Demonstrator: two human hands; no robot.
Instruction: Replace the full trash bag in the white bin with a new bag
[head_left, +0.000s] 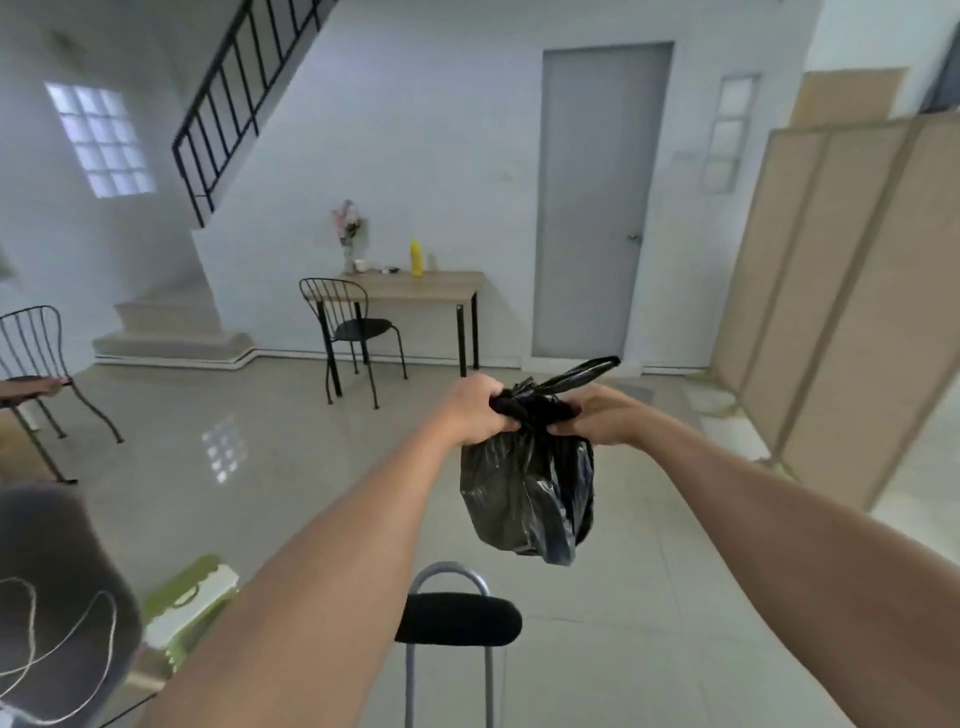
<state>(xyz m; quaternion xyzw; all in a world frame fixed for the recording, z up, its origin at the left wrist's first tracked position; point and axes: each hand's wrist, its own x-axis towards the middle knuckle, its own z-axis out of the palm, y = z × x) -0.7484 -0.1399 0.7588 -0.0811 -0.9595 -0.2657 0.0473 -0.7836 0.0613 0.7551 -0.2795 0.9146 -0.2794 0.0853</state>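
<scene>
In the head view, a full black trash bag (524, 499) is held in the air, above and slightly right of a black padded chair back (457, 618). It touches neither the chair back nor the floor. Its gathered neck is gripped from both sides. The left hand (480, 410) is curled round the bunched plastic on the side nearer the chair back, and the right hand (592, 415) pinches it on the far side. A loose tail of plastic (582, 374) sticks up beyond the right hand.

The step in hand is judged to be the tying-off of the full bag, which is already out of the bin. No white bin can be made out with certainty. Only a blurred green-and-white thing (187, 608) is seen on the floor left of the chair back.

Next, the knot would need to be drawn tight and the bag set aside, and a fresh bag fetched.
</scene>
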